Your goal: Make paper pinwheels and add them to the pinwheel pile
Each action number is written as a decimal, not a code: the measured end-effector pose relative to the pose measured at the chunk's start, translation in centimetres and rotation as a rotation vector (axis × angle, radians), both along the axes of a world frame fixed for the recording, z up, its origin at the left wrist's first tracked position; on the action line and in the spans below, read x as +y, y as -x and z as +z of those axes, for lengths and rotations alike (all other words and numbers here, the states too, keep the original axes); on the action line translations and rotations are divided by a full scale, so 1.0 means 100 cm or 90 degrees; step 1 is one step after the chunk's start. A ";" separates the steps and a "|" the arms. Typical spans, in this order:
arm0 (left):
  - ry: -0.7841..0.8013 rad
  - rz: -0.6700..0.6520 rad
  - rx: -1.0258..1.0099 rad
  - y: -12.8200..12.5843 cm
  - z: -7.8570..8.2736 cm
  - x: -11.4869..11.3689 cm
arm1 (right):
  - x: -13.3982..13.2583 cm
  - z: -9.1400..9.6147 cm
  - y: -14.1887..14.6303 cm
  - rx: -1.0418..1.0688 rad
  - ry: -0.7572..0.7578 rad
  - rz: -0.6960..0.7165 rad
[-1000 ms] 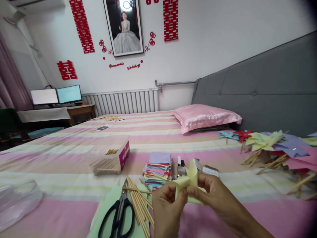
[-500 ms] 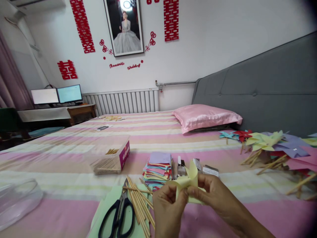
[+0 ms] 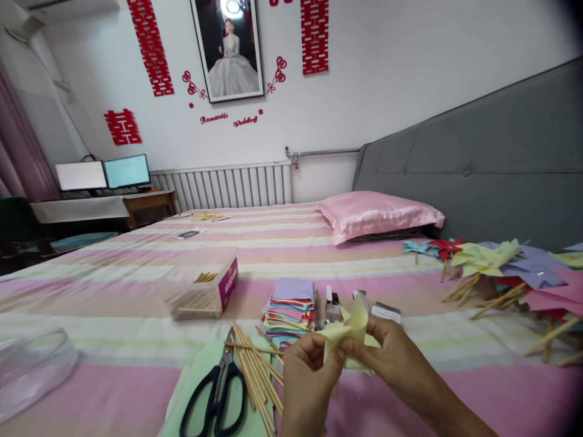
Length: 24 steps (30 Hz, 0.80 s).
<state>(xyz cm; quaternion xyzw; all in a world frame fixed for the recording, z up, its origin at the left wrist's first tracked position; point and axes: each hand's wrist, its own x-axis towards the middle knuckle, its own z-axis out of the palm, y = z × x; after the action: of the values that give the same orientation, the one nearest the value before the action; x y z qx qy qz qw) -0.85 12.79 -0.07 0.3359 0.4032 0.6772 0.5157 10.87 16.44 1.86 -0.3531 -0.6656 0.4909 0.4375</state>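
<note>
Between both hands is a pale yellow paper pinwheel [image 3: 357,321], its blades partly folded inward. My left hand [image 3: 310,379] pinches its near left side between thumb and fingers. My right hand [image 3: 387,349] grips the right side, thumb pressed near the centre. Just beyond my left hand stands a stack of coloured paper squares [image 3: 289,309]. Several thin wooden sticks [image 3: 257,379] lie to its left, beside dark-handled scissors [image 3: 219,388] resting on light green paper [image 3: 189,370]. Small boxes [image 3: 386,312] sit behind the pinwheel, partly hidden.
A clear plastic box [image 3: 203,297] holding sticks stands at the left centre, with a transparent lid [image 3: 39,370] farther left. Finished pinwheels [image 3: 487,261] on sticks lie at the right. A pink pillow [image 3: 380,215] rests by the grey headboard [image 3: 478,152].
The paper in my hands has shifted slightly, its upright blade tilting a little to the right. My right hand has moved slightly. Both hands keep their hold.
</note>
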 end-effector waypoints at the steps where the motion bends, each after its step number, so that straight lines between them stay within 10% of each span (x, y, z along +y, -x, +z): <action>1: 0.007 -0.001 -0.006 0.001 0.000 0.000 | 0.000 0.000 0.000 0.005 0.007 0.010; 18: 0.006 0.008 0.147 0.003 0.002 -0.001 | 0.002 0.003 -0.004 -0.056 -0.026 0.013; 24: 0.002 0.075 0.364 0.042 0.011 -0.003 | 0.005 -0.001 -0.006 0.004 0.063 0.000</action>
<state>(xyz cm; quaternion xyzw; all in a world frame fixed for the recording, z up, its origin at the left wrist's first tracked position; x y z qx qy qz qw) -5.09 12.47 1.01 0.4880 0.5520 0.5836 0.3414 11.46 16.95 1.75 -0.3728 -0.6393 0.5241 0.4214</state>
